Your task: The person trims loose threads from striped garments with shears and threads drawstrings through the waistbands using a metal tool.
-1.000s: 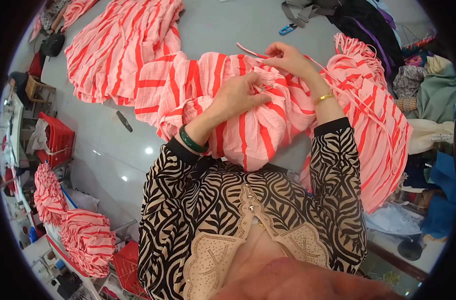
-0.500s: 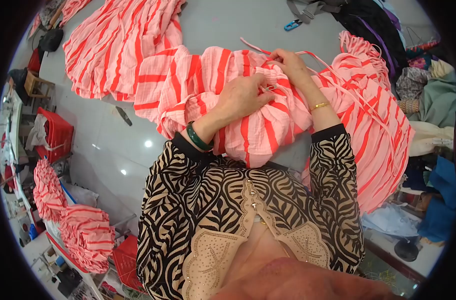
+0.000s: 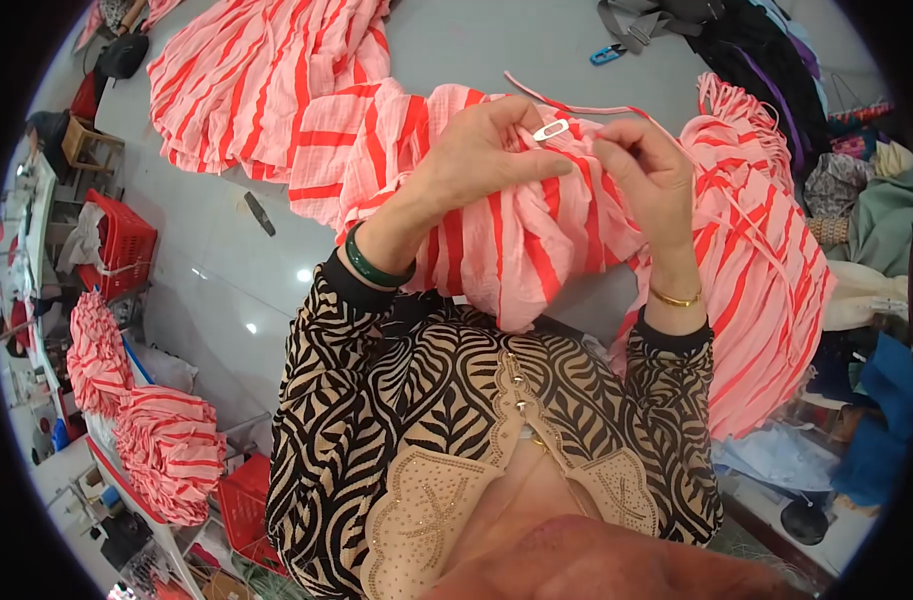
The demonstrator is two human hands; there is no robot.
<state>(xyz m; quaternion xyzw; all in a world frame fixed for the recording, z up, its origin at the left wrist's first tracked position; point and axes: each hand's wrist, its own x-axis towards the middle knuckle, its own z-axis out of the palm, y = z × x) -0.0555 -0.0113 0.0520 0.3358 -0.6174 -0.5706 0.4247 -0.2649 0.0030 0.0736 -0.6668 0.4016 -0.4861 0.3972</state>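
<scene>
A pink garment with red stripes (image 3: 521,225) lies bunched in front of me under both hands. My left hand (image 3: 481,150), with a dark green bangle on its wrist, is over it with the fingertips closed and the thumb stretched out. At those fingertips shows a small white threader (image 3: 551,131) with a long slot. My right hand (image 3: 656,175), wearing a gold bracelet, is raised just right of it, thumb and forefinger pinched together; whatever is between them is too small to tell. A thin pink-red cord (image 3: 566,104) runs behind the hands towards the right one.
More striped garments are heaped at the upper left (image 3: 266,85) and on the right (image 3: 756,270). Blue thread snips (image 3: 607,54) lie at the back beside grey straps (image 3: 646,22). A dark flat tool (image 3: 259,214) rests on the grey table (image 3: 226,255). Red baskets (image 3: 126,245) stand at left.
My right hand has lifted off the fabric and moved right and nearer me. The left hand has shifted up, and the white threader now shows plainly. The whole view has shifted slightly.
</scene>
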